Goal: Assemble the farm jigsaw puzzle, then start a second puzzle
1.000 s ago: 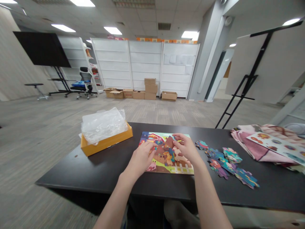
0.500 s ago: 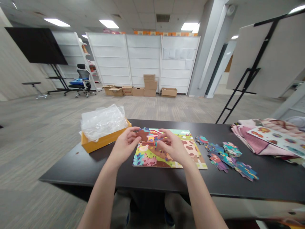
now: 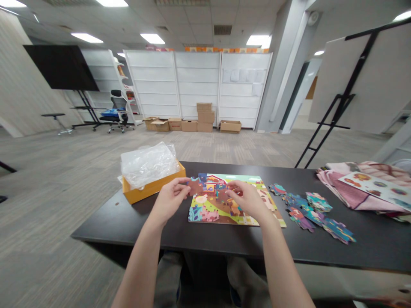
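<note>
My left hand [image 3: 173, 196] pinches a brown and blue jigsaw piece [image 3: 195, 186] at the upper left of a farm picture puzzle [image 3: 221, 218]. The puzzle lies flat on the black table and shows a red barn, a pig and a cow. Over its right part is my right hand [image 3: 246, 199], fingers curled and the tips drawn together near the barn. Whether a small piece sits between those fingertips, I cannot make out. To the right of the puzzle lie several loose jigsaw pieces [image 3: 308, 214], some overlapping in blue, purple and teal.
A yellow box [image 3: 150, 188] holding clear plastic wrapping [image 3: 147, 164] stands at the table's left. Pink cloths [image 3: 356, 190] with a printed sheet [image 3: 379, 188] on top lie at the right end. Behind the black table [image 3: 144, 233] stands a board on a black stand [image 3: 334, 115].
My left hand has drawn the jigsaw piece slightly left, off the barn area, so more of the barn shows. My right hand has moved back to the right. The view has shifted a little.
</note>
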Motion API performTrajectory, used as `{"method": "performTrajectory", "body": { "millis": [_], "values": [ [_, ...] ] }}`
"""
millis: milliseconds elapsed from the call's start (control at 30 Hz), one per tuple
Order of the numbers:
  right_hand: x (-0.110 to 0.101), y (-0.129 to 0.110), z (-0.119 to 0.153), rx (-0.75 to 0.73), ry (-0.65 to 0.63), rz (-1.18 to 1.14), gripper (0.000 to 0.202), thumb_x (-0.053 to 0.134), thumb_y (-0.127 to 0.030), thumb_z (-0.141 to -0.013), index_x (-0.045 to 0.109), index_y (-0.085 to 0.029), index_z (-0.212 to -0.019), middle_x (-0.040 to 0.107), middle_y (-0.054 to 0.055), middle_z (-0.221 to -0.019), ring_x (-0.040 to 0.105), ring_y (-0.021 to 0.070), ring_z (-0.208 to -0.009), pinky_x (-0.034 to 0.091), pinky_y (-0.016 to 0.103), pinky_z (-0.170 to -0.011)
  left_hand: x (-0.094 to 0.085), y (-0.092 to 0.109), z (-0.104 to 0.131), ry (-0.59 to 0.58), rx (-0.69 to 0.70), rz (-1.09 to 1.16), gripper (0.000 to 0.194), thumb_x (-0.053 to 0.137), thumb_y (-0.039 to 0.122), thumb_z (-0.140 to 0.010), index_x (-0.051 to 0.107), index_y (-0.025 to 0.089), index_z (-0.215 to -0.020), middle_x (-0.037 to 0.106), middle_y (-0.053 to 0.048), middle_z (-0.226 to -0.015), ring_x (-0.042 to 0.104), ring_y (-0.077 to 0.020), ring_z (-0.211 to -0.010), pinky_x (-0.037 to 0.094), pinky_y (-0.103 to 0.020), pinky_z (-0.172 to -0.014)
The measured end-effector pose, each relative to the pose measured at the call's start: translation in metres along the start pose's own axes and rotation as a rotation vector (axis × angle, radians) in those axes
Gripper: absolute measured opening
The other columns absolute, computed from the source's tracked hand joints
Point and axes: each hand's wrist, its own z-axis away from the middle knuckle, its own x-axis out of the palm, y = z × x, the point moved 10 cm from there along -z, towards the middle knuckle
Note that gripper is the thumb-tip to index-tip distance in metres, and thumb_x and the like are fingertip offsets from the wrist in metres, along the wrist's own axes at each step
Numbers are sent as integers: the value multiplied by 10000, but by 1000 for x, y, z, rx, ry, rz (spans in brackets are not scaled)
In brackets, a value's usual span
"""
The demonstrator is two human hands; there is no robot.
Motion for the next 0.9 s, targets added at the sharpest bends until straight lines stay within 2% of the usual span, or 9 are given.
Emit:
{"method": "performTrajectory", "body": {
  "millis": [100,200,300,433,533,700,900],
  "values": [
    [19,-16,1,-20,-106,-117,160,626,-297,-910,714,-202,-1005,766,67,-1007,722,208,-881,575,355,-808,21,6,3,-126,20,-13,405,703,437,-808,696,179,-1120,758,-40,-778,733,-213,-781,599,-344,-729],
    [32,-27,4,-31,-184,-283,242,639,-325,-910,688,-195,-1108,754,72,-1052,721,200,-898,582,348,-808,38,10,6,-225,22,-5,392,670,420,-846,693,176,-1151,768,-41,-814,739,-212,-806,594,-346,-770],
    [36,-28,6,-17,-225,-388,391,698,-313,-860,637,-203,-1231,738,60,-1014,720,196,-895,588,347,-808,50,12,9,-282,8,22,403,665,421,-861,683,175,-1179,777,-49,-853,740,-216,-832,579,-324,-760],
    [36,-25,9,-1,-273,-474,476,754,-265,-787,628,-208,-1243,715,21,-900,708,175,-837,577,317,-778,60,16,13,-347,8,36,394,642,415,-883,683,176,-1193,768,-47,-860,723,-199,-808,552,-295,-721],
    [34,-20,8,16,-270,-489,421,736,-258,-794,637,-198,-1198,711,6,-840,690,156,-763,560,303,-739,65,19,16,-376,11,42,381,637,404,-887,677,168,-1183,751,-42,-840,710,-187,-792,545,-295,-724],
    [23,-14,4,35,-181,-531,422,748,-314,-793,633,-197,-1181,736,23,-879,706,169,-798,566,330,-792,64,19,17,-358,-32,115,414,698,366,-843,622,174,-1202,732,-30,-870,719,-185,-845,562,-308,-792],
    [23,-16,7,48,-223,-531,342,751,-342,-793,669,-197,-1092,736,51,-950,720,191,-884,577,345,-843,63,12,16,-355,-66,166,452,727,332,-818,585,183,-1221,707,-9,-853,728,-182,-851,573,-318,-816]
  ]
}}
